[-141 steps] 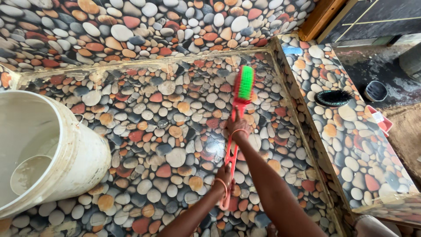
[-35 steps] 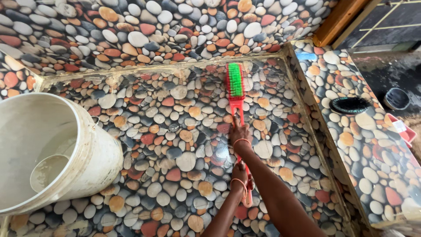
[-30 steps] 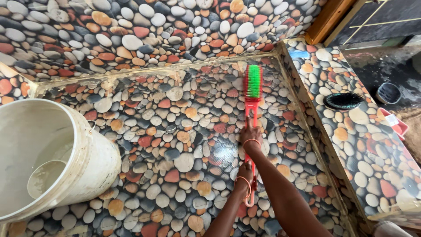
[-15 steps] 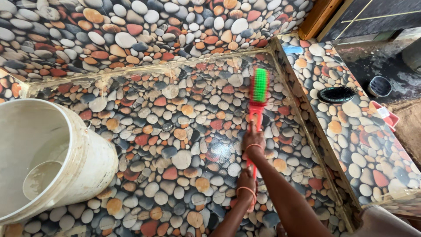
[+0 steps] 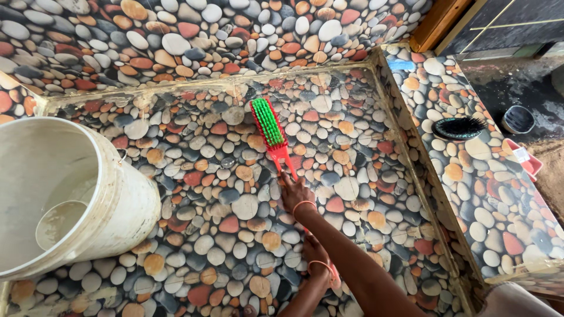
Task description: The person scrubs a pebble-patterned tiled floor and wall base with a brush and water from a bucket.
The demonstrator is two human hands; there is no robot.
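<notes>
A long-handled red brush (image 5: 281, 154) with green bristles (image 5: 267, 121) lies head-down on the wet pebble-patterned floor (image 5: 223, 176) of a low-walled washing bay. My right hand (image 5: 295, 194) grips the handle partway up, just behind the brush head. My left hand (image 5: 317, 257) grips the handle's near end, mostly covering it. Both wrists wear thin orange bands. The brush points up and to the left, towards the back wall.
A large white bucket (image 5: 126, 196) stands at the left with a small round cup (image 5: 59, 223) inside. On the pebble-tiled ledge (image 5: 470, 194) at the right lies a black brush (image 5: 461, 127). Beyond it sit a dark round tub (image 5: 518, 119) and a red tray (image 5: 527, 163).
The brush head has swung left, from near the right-hand ledge to the middle of the floor. Both hands moved left with it and kept their grip.
</notes>
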